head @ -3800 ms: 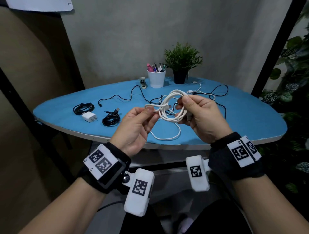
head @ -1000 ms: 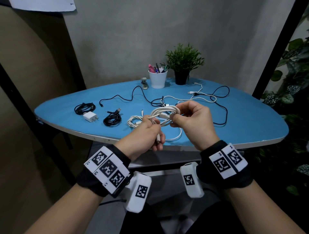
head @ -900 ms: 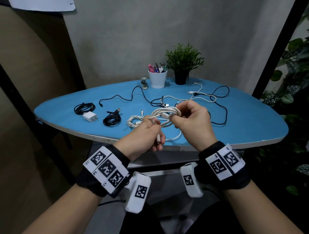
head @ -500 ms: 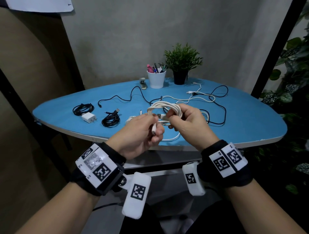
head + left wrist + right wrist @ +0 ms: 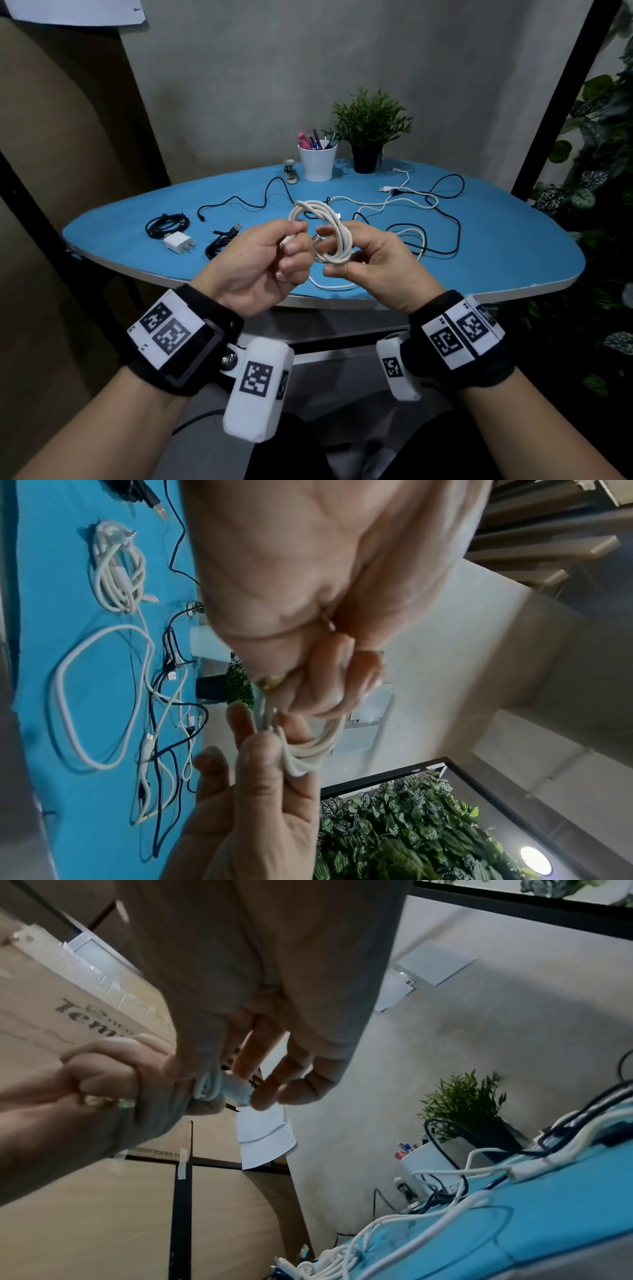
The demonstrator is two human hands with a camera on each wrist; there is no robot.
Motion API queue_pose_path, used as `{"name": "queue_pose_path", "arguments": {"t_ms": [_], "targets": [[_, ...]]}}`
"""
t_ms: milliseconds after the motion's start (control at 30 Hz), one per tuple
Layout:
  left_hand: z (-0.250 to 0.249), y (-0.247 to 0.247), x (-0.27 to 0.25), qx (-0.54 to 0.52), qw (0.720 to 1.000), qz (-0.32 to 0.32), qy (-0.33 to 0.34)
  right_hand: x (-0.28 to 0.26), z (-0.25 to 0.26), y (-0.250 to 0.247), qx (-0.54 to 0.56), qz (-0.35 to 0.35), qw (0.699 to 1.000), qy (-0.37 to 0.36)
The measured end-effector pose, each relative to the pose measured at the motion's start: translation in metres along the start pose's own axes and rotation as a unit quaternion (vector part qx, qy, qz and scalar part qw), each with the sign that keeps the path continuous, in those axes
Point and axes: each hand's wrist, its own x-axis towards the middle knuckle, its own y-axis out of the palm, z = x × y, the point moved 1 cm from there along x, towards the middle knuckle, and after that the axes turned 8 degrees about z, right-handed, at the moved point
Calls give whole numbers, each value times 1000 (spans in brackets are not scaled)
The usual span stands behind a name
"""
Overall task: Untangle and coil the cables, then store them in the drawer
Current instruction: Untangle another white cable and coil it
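White cable coil (image 5: 325, 233) sits up in the air between both our hands, over the near edge of the blue table (image 5: 513, 240). Left hand (image 5: 260, 263) has fingers curled tight, pinching the coil's left side w/ what looks like the loose end. Right hand (image 5: 373, 263) pinches the lower loops between thumb and index; other fingers are spread and relaxed.

Risks, as we judge it: coil is held by pinches only, so if either one slips the loops spring open and we redo the winding. Tail tucked too loosely = coil unravels once in the drawer. No drawer is visible in any view, so we'd have to find it one-handed while holding the coil.

Still to do: black cable (image 5: 442, 219) and another white cable (image 5: 394, 202) lie loose and crossed over each other on the table behind our hands.

Views differ. Head view gives the whole layout: two black bundles (image 5: 166, 224), a white charger plug (image 5: 178, 242), pen cup (image 5: 317, 161), plant (image 5: 370, 130). Left wrist view shows a finished white bundle (image 5: 118, 569) on the table that our left hand hides from the head cam, plus the strands stacked in the right thumb pinch. Right wrist view is blurry at the fingertips; it shows the strands only partly.
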Motion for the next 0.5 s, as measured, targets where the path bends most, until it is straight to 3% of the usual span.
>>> {"name": "queue_pose_path", "arguments": {"t_ms": [167, 500], "targets": [[-1, -2, -1, 50, 998, -34, 12, 1, 4, 4, 106, -53, 993, -9], [2, -9, 3, 160, 986, -53, 10, 0, 4, -3, 101, -143, 984, 24]]}}
